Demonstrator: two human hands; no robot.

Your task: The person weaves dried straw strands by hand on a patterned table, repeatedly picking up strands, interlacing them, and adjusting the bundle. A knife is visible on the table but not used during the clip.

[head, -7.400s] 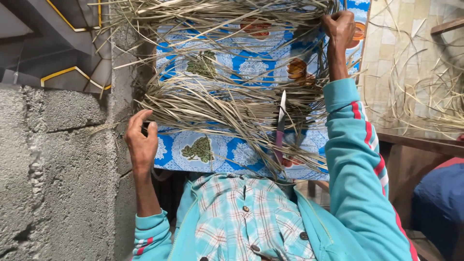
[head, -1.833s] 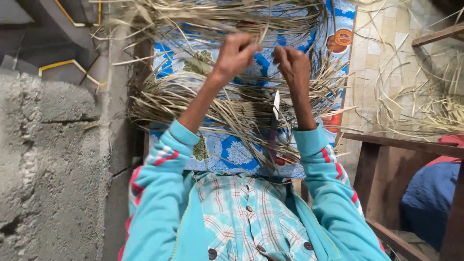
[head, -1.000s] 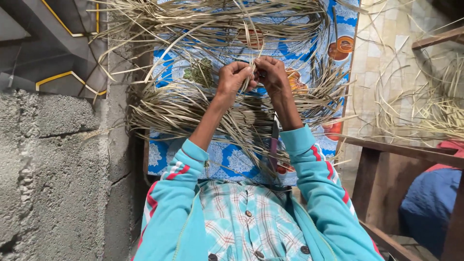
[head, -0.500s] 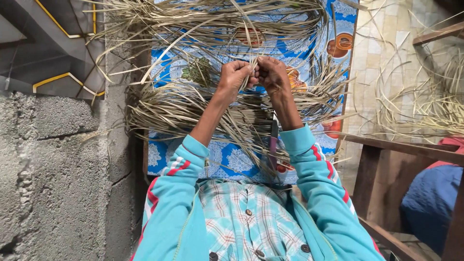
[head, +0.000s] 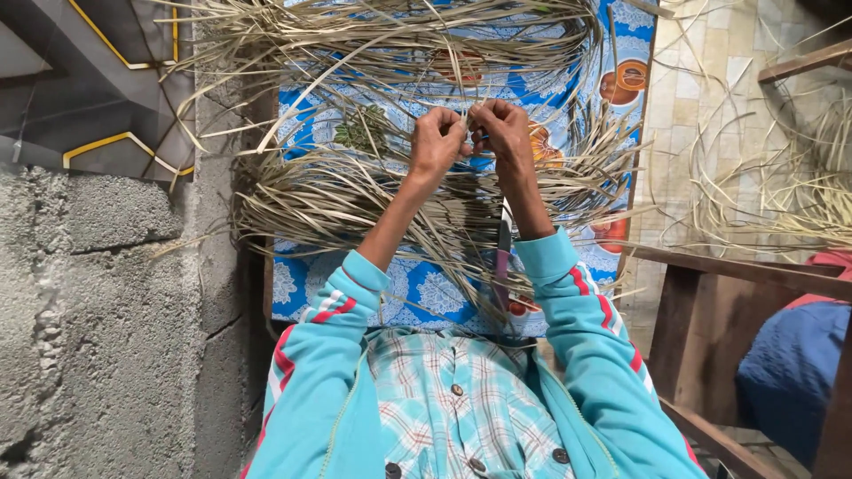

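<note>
Closest to you, below your chest, the checked shirt (head: 453, 417) and turquoise jacket sleeves (head: 328, 355) fill the lower frame, and just past them a knife (head: 503, 257) stands upright between your forearms, blade up, handle down near your lap. Past that, a thick bundle of dried palm strips (head: 337, 200) lies across the blue patterned cloth (head: 426, 297), running from its left edge toward the right, with a second loose mass (head: 382, 35) spread along its far edge. Your left hand (head: 437, 142) and right hand (head: 501, 129) are raised above the middle of the cloth, knuckles almost touching, both curled shut and pinching a single thin strip (head: 469, 133) between thumb and fingertips. Judge that strip as very light, dry and springy: it likely bends easily along its length but may crack if folded sharply, and its edges can probably cut skin if it slides through your grip. Hold it close to where you work it, fingertips just beside each other as they are now, since a longer free span would likely whip and twist. To your left stands a rough concrete wall (head: 98, 302); to your right, a wooden frame (head: 728, 293), with more strips (head: 781, 186) scattered on the tiled floor (head: 701, 98) beyond.
</note>
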